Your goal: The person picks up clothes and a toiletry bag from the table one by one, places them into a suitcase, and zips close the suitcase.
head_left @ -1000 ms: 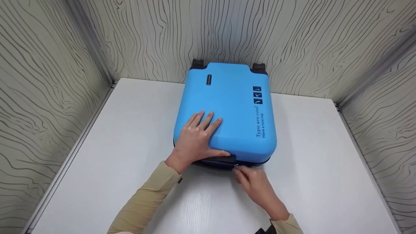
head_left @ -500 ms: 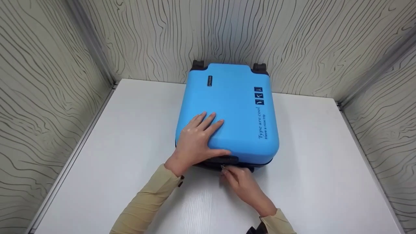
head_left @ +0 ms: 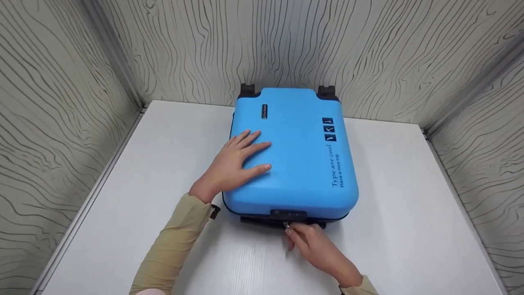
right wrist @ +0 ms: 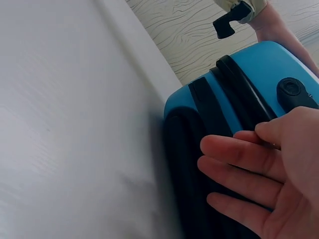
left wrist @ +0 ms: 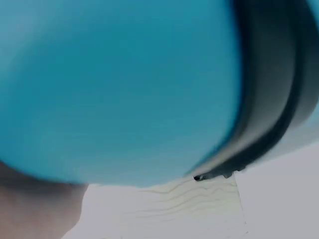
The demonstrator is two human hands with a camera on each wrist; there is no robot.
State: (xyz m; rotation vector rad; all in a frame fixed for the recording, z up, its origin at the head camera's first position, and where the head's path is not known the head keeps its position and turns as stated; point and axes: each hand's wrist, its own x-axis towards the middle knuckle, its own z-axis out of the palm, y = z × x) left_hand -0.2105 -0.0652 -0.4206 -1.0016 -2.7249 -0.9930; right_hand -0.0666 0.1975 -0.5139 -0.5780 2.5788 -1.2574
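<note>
A bright blue hard-shell suitcase lies flat, its wheels toward the back wall. My left hand rests spread on the left part of its shell, thumb and fingers apart. Along the front edge, just under the black lock, my right hand pinches a small metal zipper pull between thumb and index finger. The right wrist view shows the other fingers of that hand loosely extended beside the black handle; the pull is mostly hidden there. Blue shell fills most of the left wrist view.
The white table extends on both sides of the suitcase and in front of it. Wood-grain panels stand behind and at both sides, with metal strips at the corners. Two black wheels sit close to the back panel.
The suitcase has shifted toward me. My left hand has moved from the front edge up and left on the shell. My right hand has carried the zipper pull leftward to below the lock.
</note>
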